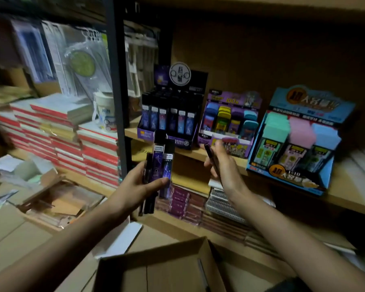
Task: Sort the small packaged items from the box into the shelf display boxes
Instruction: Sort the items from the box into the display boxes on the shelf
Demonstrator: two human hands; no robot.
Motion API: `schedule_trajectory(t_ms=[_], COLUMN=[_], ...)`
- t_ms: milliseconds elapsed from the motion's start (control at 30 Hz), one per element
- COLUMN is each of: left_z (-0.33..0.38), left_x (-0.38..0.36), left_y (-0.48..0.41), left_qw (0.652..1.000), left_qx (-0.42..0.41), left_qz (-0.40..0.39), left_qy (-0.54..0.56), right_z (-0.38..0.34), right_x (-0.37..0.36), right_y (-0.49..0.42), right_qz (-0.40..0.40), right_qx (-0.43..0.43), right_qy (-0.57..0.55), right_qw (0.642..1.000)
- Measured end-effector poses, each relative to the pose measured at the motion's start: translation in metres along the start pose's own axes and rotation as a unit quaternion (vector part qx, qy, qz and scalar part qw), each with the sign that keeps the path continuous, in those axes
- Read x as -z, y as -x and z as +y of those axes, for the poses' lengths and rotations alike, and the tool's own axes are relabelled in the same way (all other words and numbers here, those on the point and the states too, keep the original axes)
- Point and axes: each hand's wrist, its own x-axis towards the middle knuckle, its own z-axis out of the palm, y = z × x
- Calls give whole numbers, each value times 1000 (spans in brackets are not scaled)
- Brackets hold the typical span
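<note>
From the head camera I see my left hand [144, 182] gripping a bunch of slim purple-and-black packs [161, 165], and my right hand [220, 163] closed on one dark pack [211, 157], both below the black-and-purple display box [171, 114] on the shelf [198, 153]. I judge I'm mid-sorting; next, the single pack needs an open slot there. The cardboard box [156, 266] sits below.

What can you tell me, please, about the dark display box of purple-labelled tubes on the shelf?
The dark display box stands upright on the wooden shelf, just right of the black upright post. It looks like printed card, black and purple, with a round logo tab rising from its back panel. Rows of slim dark tubes with purple-blue labels stand in it. The purple eraser display box sits close on its right. Neither hand touches it.
</note>
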Motion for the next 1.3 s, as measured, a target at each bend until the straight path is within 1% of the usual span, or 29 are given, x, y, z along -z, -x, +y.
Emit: schedule_trajectory(t_ms=[133, 200, 267, 333, 467, 633, 800, 933, 1167, 1300], left_z=[25, 35, 44, 50, 51, 46, 38, 37, 36, 36], left_x=[19, 28, 35, 42, 54, 67, 72, 69, 67, 64], left_y=[-12, -17, -21, -24, -30, -42, -52, -58, -63, -62], left_qw=[999, 997, 996, 995, 991, 989, 991, 992, 992, 992], left_qx=[-35, -46, -59, -69, -74, -49, -23, -16, -10, -7], left_qz=[40, 65, 73, 78, 110, 139, 127, 122, 122, 116], left_qy=[8, 13, 10, 6, 3, 13, 22, 28, 40, 48], right_z=[-21, -28, -36, -44, -64, -76, -70, -65, -59, -49], right_x=[-10, -16, -22, -24, -20, -29, -46, -51, -55, -60], right_y=[-20, -29, -39, -51, -82, -123, -144, -148, -149, -150], right_qz=[-5, -10, -15, -18, -6, 27, 13, 20, 18, 37], right_qx=[27, 41, 61, 86, 154, 180, 215, 207, 164, 132], right_qy=[-101, -124, -126, -97, 10, 58, 141, 189, 190, 188], right_qw=[995, 991, 990, 991, 988, 982, 966, 960, 968, 972])
